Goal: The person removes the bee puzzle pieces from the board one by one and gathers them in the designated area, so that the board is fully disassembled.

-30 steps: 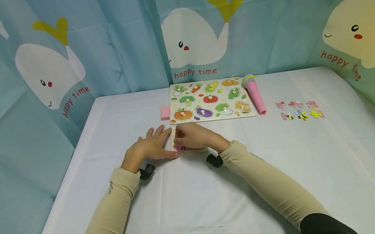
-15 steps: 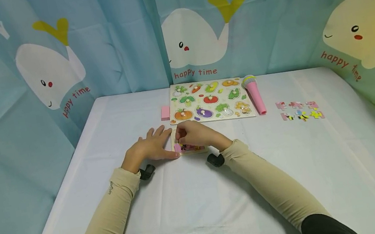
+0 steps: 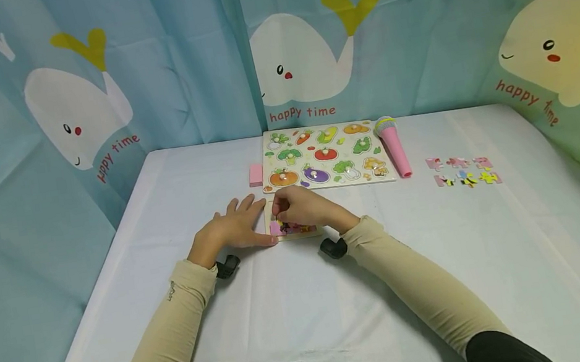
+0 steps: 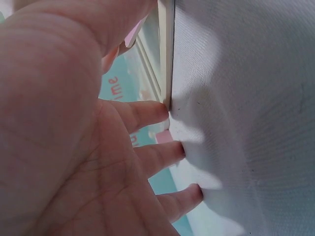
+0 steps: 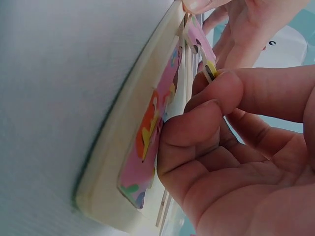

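While pinching a piece (image 5: 199, 40) between thumb and fingertips of the right hand (image 3: 302, 207), lays the left hand (image 3: 237, 223) along the left edge of the tray (image 3: 298, 235), mid-frame in the head view, with fingers spread and straight, grasping nothing. Holds the piece tilted above the left part of the tray; cannot tell whether touching it. Hemmed in on the left by the left hand, and above by the lower edge of the vegetable board (image 3: 335, 185), close to the tray. Leaves most room below and to the right: over the bench (image 3: 268, 334) to the bottom of the frame between the sleeves (image 3: 167, 337), and rightward as far as the loose pieces (image 3: 468, 179) at centre right. Points, in the right wrist view, with the pink end toward the upper left, near the left thumb, and with the yellow-and-black end down into the fingertips. Runs steeply along the long axis, from upper left to lower right, slanting against the line of the seated pieces (image 5: 150, 152) in the tray. Shows also a pink block (image 3: 255, 174) just left of the board and a microphone (image 3: 397, 152) just beside its right edge, grille uppermost.
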Tool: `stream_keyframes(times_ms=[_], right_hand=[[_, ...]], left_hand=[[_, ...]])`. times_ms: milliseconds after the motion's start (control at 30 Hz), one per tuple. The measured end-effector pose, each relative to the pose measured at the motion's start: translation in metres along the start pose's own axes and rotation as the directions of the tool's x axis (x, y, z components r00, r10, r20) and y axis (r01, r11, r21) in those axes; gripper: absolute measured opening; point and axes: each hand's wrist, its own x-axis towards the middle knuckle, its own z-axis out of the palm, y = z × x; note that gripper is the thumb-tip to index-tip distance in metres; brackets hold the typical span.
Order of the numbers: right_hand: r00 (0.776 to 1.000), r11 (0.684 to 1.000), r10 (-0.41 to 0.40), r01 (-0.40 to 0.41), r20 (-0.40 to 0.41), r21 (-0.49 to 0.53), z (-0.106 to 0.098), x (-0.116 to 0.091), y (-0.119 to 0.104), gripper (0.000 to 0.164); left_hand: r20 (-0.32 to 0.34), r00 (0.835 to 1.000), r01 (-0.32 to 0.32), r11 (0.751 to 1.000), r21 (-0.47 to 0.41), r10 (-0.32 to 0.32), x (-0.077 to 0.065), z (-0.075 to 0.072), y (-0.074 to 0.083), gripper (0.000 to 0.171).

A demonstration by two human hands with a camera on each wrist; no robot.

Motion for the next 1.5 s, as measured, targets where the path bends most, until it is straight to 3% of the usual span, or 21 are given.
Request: stream_keyframes(times_ms=[400,867,1500], right_hand=[[0.999,0.998,-0.047,0.047,-0.018,-0.031,-0.006,-0.002,0.001,0.005],[0.997,0.999,-0.047,0.045,-0.066,-0.025,-0.015,-0.017,0.002,0.005],[0.994,0.999,-0.027,0.031,-0.104,0.037,-0.05,-0.053,0.025,0.01]], left_hand=[[0.009,1.0,0.006,1.0,0.002,-0.006,0.003,0.001,0.0,0.104],[0.004,1.0,0.004,1.0,-0.004,-0.004,0.003,0.001,-0.001,0.106],[-0.006,1.0,-0.004,1.0,-0.02,0.004,0.0,0.002,-0.001,0.105]])
